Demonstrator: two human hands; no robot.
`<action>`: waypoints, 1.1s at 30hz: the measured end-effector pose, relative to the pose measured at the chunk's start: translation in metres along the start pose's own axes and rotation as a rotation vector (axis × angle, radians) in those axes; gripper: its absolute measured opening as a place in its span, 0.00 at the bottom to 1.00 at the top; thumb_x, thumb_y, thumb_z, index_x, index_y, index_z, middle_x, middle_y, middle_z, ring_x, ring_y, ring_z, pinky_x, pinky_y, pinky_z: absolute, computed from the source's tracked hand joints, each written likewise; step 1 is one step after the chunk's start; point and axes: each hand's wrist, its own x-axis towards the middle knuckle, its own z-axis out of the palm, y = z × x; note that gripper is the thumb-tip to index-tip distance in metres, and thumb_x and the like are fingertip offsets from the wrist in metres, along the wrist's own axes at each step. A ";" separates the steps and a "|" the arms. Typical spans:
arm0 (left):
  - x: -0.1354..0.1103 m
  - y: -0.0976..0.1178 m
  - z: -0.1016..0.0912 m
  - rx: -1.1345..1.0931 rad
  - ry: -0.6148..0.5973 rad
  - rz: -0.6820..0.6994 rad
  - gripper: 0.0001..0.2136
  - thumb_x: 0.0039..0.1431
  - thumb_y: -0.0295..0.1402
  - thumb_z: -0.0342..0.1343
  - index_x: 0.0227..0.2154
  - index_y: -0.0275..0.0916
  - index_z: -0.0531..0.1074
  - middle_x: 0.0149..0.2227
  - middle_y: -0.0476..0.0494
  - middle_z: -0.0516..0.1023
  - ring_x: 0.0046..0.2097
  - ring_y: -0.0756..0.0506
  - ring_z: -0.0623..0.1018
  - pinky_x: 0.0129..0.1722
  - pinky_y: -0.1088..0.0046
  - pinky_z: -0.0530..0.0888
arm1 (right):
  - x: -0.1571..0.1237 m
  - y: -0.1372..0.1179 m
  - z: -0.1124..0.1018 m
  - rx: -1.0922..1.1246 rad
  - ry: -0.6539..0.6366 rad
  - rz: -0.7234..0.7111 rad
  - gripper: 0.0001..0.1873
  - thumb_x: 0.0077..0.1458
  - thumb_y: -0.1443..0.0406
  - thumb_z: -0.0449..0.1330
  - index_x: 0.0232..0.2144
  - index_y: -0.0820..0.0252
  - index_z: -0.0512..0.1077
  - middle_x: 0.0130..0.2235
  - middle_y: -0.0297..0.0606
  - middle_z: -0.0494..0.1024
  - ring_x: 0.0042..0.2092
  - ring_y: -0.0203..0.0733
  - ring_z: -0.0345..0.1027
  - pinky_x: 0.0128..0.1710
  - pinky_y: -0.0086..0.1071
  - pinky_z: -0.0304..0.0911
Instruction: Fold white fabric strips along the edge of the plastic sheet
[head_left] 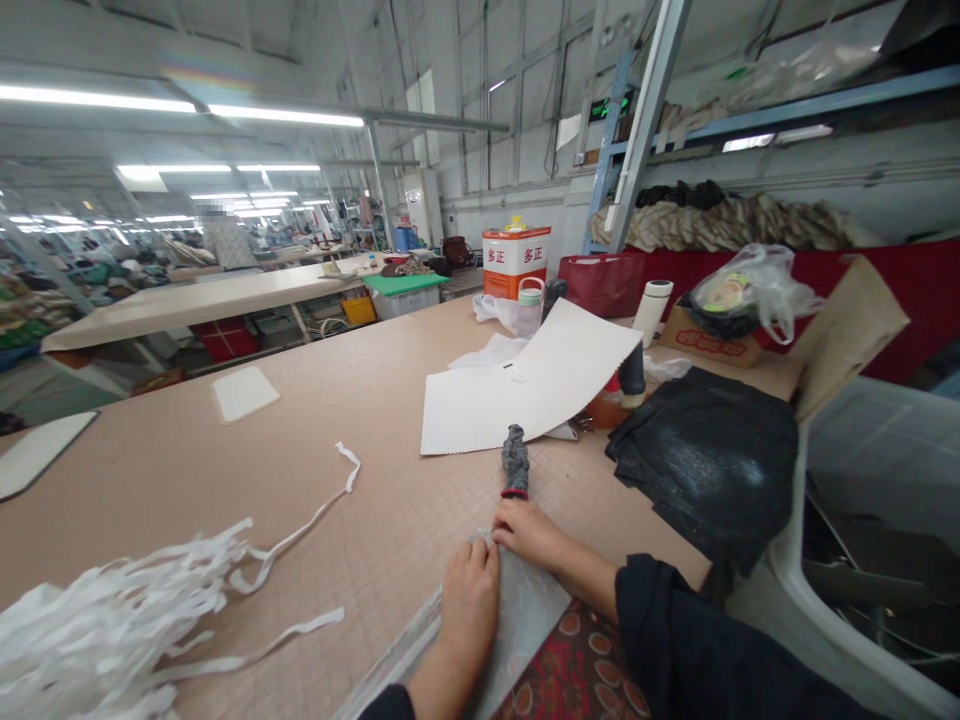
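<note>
A clear plastic sheet [525, 598] lies at the table's front edge, partly under my hands. My left hand [471, 590] is closed, with its bent fingers together on the sheet's upper part. Touching it on the right, my right hand [527, 532] is also closed, its fingertips pinched at the sheet's far end. What lies under the fingertips is mostly hidden. Just beyond my right hand is a dark grey wrapped object with a red band [515, 462]; its kind is unclear. Farther out rests a large white board [525, 385], its right side raised.
Tangled white strips [112, 625] are heaped at the left. A stack of black sheets [705, 455] lies at the right, near a white chair [806, 560]. Behind the board stand a white bottle [652, 308] and a red-and-white canister [516, 260]. A person [229, 240] is far off.
</note>
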 end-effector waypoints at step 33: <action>-0.002 -0.008 -0.008 -0.155 -0.013 -0.176 0.08 0.58 0.25 0.46 0.34 0.39 0.70 0.34 0.47 0.71 0.37 0.48 0.71 0.37 0.74 0.68 | -0.031 -0.017 0.010 0.098 0.118 -0.171 0.13 0.54 0.74 0.47 0.35 0.61 0.70 0.38 0.39 0.71 0.42 0.41 0.62 0.42 0.32 0.58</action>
